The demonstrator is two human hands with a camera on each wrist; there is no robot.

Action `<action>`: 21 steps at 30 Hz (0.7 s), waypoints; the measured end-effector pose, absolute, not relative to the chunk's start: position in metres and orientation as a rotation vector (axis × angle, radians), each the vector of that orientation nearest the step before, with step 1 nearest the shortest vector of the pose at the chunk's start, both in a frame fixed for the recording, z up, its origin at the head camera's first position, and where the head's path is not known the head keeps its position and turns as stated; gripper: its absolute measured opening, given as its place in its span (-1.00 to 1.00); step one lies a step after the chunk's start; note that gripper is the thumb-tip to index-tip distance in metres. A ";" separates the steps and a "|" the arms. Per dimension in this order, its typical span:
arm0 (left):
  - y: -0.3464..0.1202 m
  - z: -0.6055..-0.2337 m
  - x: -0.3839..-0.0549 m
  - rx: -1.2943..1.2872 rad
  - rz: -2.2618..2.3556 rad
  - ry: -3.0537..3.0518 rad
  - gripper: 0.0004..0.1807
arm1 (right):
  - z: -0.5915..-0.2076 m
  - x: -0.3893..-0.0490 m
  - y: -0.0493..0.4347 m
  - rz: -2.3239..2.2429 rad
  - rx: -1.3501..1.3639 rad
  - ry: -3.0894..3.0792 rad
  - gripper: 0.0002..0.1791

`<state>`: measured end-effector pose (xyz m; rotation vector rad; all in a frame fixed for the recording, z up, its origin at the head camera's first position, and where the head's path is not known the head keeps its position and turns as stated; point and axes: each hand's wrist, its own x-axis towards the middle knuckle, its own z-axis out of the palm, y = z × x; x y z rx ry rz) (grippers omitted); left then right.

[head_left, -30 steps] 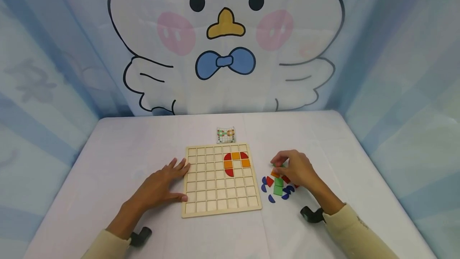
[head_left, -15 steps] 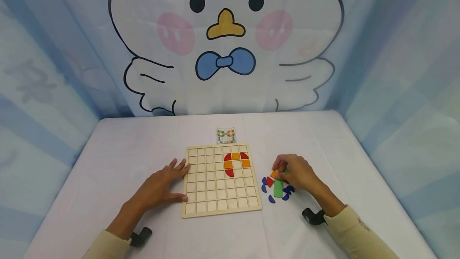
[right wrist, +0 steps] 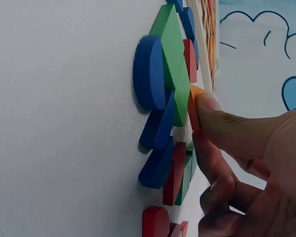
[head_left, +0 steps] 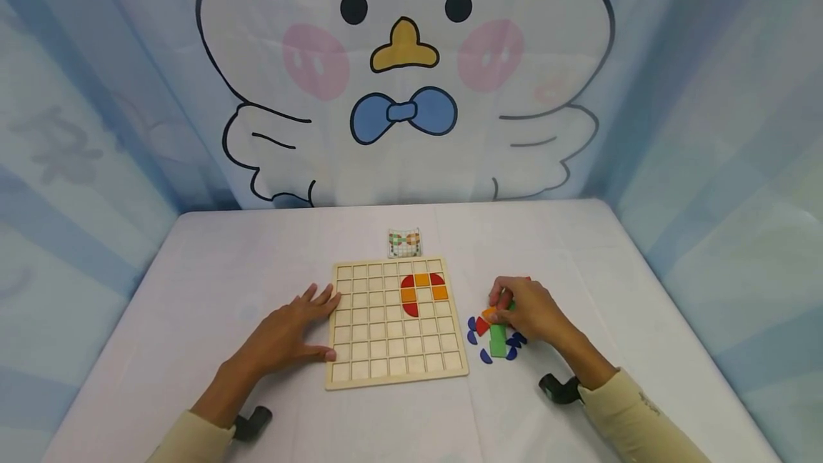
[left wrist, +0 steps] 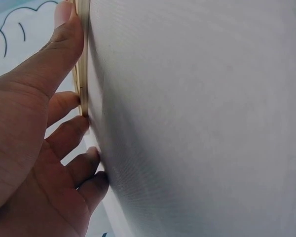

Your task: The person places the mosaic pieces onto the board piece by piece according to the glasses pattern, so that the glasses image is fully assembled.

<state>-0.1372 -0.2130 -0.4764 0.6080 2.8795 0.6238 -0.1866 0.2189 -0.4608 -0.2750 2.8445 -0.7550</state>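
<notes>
My left hand [head_left: 283,334] rests with spread fingers along the left edge of the wooden grid board [head_left: 366,370]. In the left wrist view its thumb and fingertips touch the board's side [left wrist: 83,59]. Red quarter-round tiles and orange square tiles [head_left: 421,279] sit in cells at the board's upper right. To the right of the board, my right hand [head_left: 530,309] pinches an orange tile [right wrist: 193,106] between thumb and fingers, low among the loose pieces. Green tiles [right wrist: 170,49], blue half-round pieces [right wrist: 149,74] and red pieces [right wrist: 155,221] lie around it. The hand partly hides the pile.
A small pattern card [head_left: 403,242] lies just behind the board. White cloth covers the table [head_left: 257,249]. A curtain with a cartoon bird [head_left: 411,163] hangs behind the far edge. Black wrist cameras [head_left: 559,388] sit below each hand.
My right hand has come down slightly toward the near side and now has the orange tile between its fingers. A green tile has shifted slightly. The left hand and board have stayed put.
</notes>
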 end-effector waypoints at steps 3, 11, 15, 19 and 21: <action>-0.213 -0.477 -0.137 0.612 0.617 2.882 0.14 | -0.461 -0.188 0.216 -0.828 -0.289 2.854 -0.80; -0.214 -0.478 -0.137 0.618 0.627 2.884 0.14 | -0.459 -0.189 0.191 -1.046 -0.283 2.804 -0.85; -0.214 -0.479 -0.137 0.611 0.621 2.883 0.13 | -0.461 -0.189 0.173 -1.068 -0.298 2.791 -0.83; -0.214 -0.479 -0.138 0.606 0.611 2.885 0.14 | -0.464 -0.190 0.156 -1.059 -0.329 2.799 -0.81; -0.213 -0.479 -0.138 0.602 0.612 2.882 0.14 | -0.465 -0.190 0.148 -1.050 -0.343 2.803 -0.80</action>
